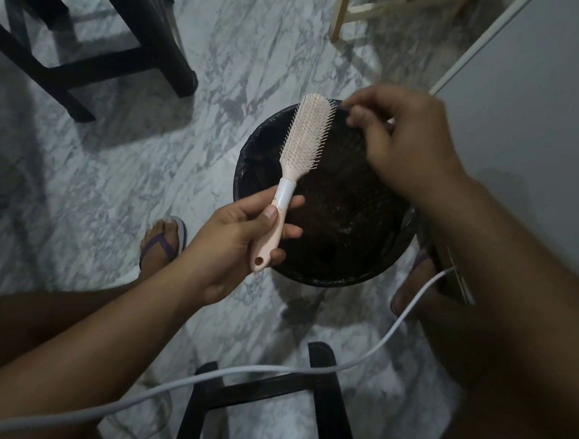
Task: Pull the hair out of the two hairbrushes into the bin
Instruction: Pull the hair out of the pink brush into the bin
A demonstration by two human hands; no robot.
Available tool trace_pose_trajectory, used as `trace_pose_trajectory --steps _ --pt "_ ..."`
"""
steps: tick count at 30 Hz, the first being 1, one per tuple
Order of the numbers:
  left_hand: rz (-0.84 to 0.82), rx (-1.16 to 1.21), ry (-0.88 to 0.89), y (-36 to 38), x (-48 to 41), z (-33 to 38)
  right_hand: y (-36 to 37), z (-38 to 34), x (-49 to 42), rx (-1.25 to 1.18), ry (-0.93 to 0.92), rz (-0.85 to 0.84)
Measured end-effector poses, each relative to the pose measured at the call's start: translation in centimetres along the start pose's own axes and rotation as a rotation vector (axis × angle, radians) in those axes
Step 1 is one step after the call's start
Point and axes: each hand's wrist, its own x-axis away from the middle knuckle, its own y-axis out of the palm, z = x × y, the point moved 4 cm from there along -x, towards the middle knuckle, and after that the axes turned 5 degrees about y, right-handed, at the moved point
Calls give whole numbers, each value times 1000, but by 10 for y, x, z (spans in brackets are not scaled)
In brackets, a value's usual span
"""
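Note:
A pale pink hairbrush [306, 133] with a white collar is held over the left side of the black bin [250, 167]. My left hand [240, 239] grips its handle, with the bristles turned up and to the right. My right hand [403, 138] hovers over the bin just right of the brush head, thumb and forefinger pinched together beside the bristle tips. Whether any hair is between those fingers is too fine to tell. The bin has a dark liner, and its inside is dim. Only one hairbrush is in view.
A white cable [268, 369] runs across the lower frame over my knees. A dark stool [318, 397] stands in front of me, another dark stool [87, 37] at upper left, and a light wooden frame [355, 11] at the top. My sandalled foot [163, 243] rests left of the bin. A white panel [554, 102] rises on the right.

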Motion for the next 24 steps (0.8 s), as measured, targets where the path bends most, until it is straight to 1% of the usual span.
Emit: trace_pose_trajectory --steps 2,4,10,13,17,21,24 --pt "-10 3 2 3 0 0 14 -5 8 83 -66 -79" --pt "-15 5 -5 5 1 -2 24 -8 15 151 -89 -125" --pt "-48 -75 20 3 5 -4 25 -11 13 314 18 -127" --pt "-53 -62 13 3 5 -7 27 -13 13 348 20 -173" --pt "-55 -45 -7 3 6 -11 28 -13 14 396 -21 -239" --pt "-37 17 -22 6 5 -12 32 -6 15 353 -21 -200" --pt "-36 63 -16 9 5 -11 29 -2 12 198 12 -144"
